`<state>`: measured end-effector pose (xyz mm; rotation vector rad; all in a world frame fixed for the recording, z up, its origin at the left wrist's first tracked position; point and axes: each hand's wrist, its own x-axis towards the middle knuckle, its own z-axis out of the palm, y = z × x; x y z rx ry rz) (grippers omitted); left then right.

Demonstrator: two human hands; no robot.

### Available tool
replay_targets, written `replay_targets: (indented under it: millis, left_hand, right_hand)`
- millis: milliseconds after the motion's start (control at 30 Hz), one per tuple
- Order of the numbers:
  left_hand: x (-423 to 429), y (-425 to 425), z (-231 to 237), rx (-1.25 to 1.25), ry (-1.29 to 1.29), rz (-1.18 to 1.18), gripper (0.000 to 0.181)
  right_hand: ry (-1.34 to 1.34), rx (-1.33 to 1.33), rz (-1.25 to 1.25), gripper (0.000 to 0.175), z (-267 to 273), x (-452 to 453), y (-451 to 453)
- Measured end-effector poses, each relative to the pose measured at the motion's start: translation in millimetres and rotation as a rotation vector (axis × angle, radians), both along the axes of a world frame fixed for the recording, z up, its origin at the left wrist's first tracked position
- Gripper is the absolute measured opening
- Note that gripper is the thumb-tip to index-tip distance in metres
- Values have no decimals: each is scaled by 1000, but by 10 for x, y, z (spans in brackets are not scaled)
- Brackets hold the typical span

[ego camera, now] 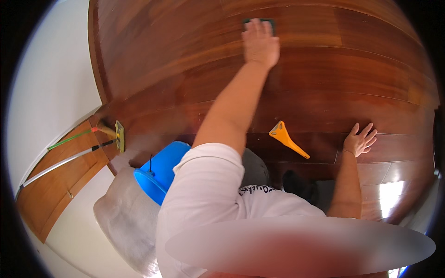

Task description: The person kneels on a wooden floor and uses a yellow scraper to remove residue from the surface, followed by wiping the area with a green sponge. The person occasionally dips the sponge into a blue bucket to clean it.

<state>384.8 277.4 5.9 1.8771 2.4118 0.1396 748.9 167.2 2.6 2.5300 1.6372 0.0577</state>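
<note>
My left hand (261, 47) is stretched far forward, palm down on a dark green scouring pad (273, 26) on the brown wood plank floor (313, 76). The fingers cover most of the pad, and the hand looks slightly blurred. Over to the right, my right hand (360, 139) rests on the floor with fingers spread, holding nothing. Between my arms lies a yellow-handled scraper (288, 139), its wide head pointing away from me and to the left. It touches neither hand.
A blue plastic bucket (174, 160) is beside my left arm. Further left, a flat mop (120, 137) and a green-handled broom (71, 139) lean near a wooden door (66, 177) and white wall (55, 66). A grey object (128, 219) sits below the bucket.
</note>
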Motion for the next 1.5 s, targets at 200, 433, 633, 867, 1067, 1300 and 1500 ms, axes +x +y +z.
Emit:
replay_targets:
  millis: [200, 433, 633, 867, 1067, 1300, 1500]
  left_hand:
    - [973, 845, 82, 56, -247, -332, 50]
    - [160, 644, 32, 79, -111, -193, 49]
    - [-1445, -446, -121, 62, 86, 121, 50]
    - [-1838, -966, -127, -75, 101, 585, 55]
    - [-586, -401, 70, -111, -27, 55, 56]
    - [-406, -915, 21, 11, -126, -168, 59]
    - [-1167, -1847, 189, -293, 58, 482, 64]
  right_hand:
    - [-47, -46, 16, 60, 24, -1, 8]
    - [-7, -43, -2, 60, 23, -7, 5]
    - [4, -18, -1, 59, 31, -17, 13]
    - [-16, 1, 9, 58, -1, 13, 8]
    - [-41, -44, -19, 59, 23, -11, 51]
    - [-49, -30, -29, 56, 122, -112, 88]
    - [-53, 23, 29, 54, 233, -190, 113]
